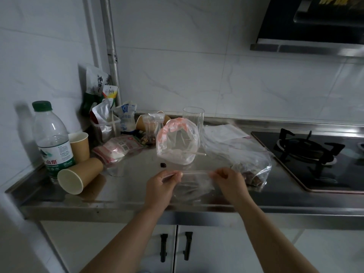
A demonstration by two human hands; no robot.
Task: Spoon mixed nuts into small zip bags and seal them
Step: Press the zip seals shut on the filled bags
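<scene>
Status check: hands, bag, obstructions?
Left hand and right hand pinch small clear zip bag by its top strip. Tipped brown paper cup lies left, apart.

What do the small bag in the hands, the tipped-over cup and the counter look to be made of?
Small zip bag: thin clear plastic film; the counter shows through it and it wrinkles. Tipped cup: apparently paper, with a matte tan outside and pale inside. Counter: probably stainless steel, grey and smooth with soft reflections.
</scene>
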